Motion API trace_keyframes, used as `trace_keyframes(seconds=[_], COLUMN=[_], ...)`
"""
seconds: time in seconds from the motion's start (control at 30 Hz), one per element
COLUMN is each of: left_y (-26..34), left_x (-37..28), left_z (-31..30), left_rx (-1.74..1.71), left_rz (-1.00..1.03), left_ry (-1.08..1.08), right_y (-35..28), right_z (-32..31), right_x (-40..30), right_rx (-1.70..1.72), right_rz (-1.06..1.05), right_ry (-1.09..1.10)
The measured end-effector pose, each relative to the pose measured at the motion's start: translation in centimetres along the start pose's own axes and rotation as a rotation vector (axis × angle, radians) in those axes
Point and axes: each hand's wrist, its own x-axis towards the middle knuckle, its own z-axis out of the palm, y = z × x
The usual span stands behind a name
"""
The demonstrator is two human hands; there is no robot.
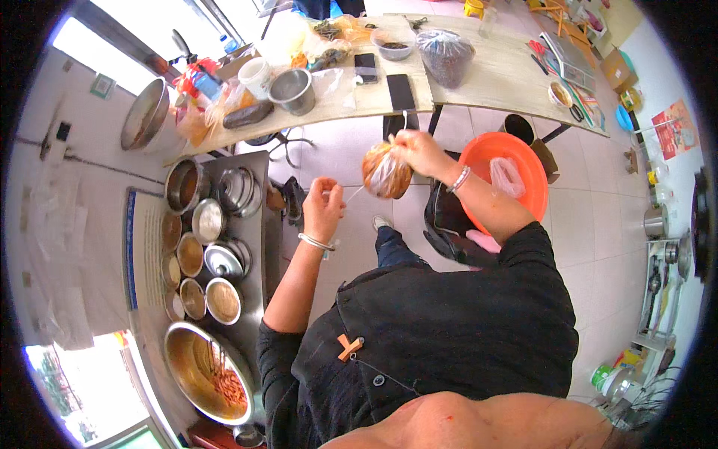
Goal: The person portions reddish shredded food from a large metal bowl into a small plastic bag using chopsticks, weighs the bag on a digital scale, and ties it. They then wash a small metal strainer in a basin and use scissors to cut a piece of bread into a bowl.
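My right hand (pixel 418 151) grips the gathered neck of a clear plastic bag (pixel 386 173) filled with orange-brown food. The bag hangs above the tiled floor, below the wooden table's front edge. To its left, my left hand (pixel 324 206) is raised with curled fingers; a thin white strand runs from near its fingertips towards the bag. Whether the fingers pinch the strand cannot be made out. An orange-red plastic basin (pixel 505 174) with a crumpled plastic bag (pixel 506 177) in it lies right of my right forearm.
Metal bowls (pixel 223 300) and lids (pixel 224 259) crowd the steel counter (pixel 255 224) at left, with a large basin (pixel 180 365) of reddish food. The wooden table (pixel 359 109) ahead carries smartphones (pixel 400 92), a metal pot (pixel 292 91) and a full plastic bag (pixel 445 59). A black bag (pixel 449 224) lies beside the basin.
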Motion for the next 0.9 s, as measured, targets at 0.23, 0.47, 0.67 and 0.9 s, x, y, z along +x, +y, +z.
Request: trace_keyframes(seconds=[0.23,0.47,0.67,0.9], left_y=[-6.2,-9.1,-11.4,-4.1], left_x=[15.3,29.5,37.1,39.3], left_z=[-0.6,3.1,5.2,4.0], left_rx=[-0.037,-0.513,-0.404,-0.043], left_rz=[-0.258,-0.816,-0.838,-0.018], left_ry=[-0.036,0.067,0.253,0.106], right_y=[16.9,25.7,25.4,17.3], right_z=[-5.8,-7.5,-7.2,-2.9], right_x=[15.0,23.9,24.6,23.6], right_rx=[-0.213,0.594,0.565,-0.362], right_rz=[0.162,0.589,0.769,-0.140], right_ry=[0.389,0.622,0.547,0.143])
